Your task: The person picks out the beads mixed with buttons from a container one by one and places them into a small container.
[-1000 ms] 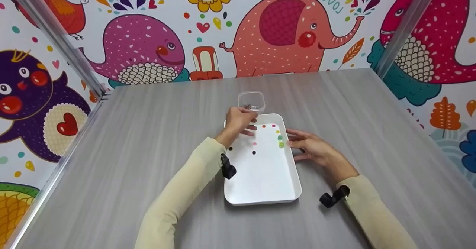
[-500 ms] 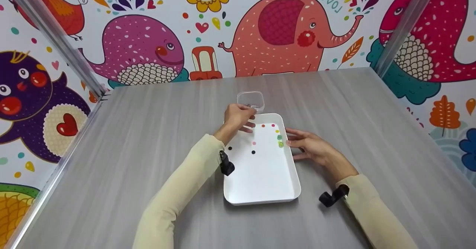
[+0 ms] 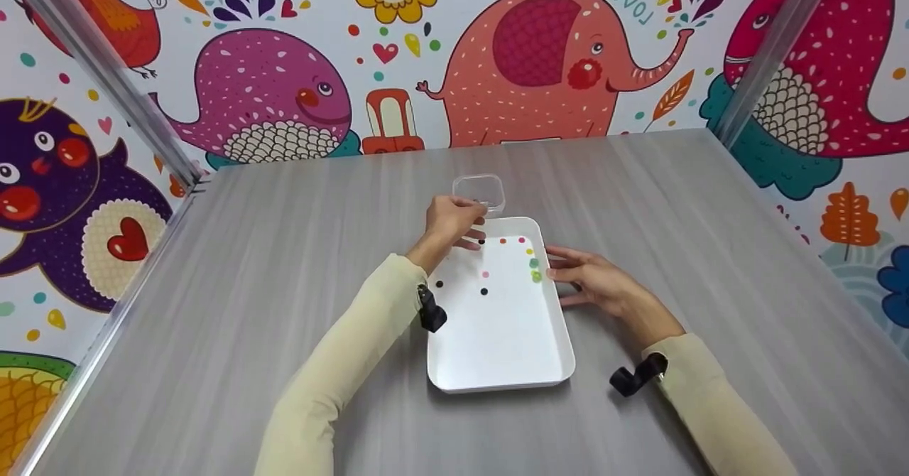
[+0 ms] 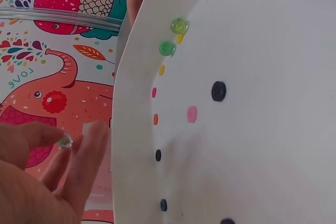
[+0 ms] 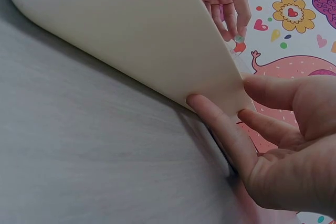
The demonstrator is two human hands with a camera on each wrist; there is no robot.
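Observation:
My left hand (image 3: 454,222) is over the far left end of a white tray (image 3: 497,348), near a clear plastic container (image 3: 479,188). Thumb and forefinger pinch a small clear, greenish bead (image 4: 65,141); the other fingers reach out loosely. Along the tray's right side, my right hand (image 3: 596,284) touches the rim and outer wall with thumb and extended fingers (image 5: 226,129). Inside the tray lie translucent green beads (image 4: 179,25), a pink piece (image 4: 192,114), black round pieces (image 4: 219,91) and small yellow, orange and red ones. The container's contents are largely hidden behind my left hand.
The tray stands on a grey wood-grain table (image 3: 284,249). A wall with printed cartoon animals (image 3: 540,71) rises behind the table, and metal posts (image 3: 777,57) stand at the back corners.
My left hand shifts slightly away and left, keeping its pinch beside the container. A black piece at the tray's far end comes into view below its fingers. My right hand stays put.

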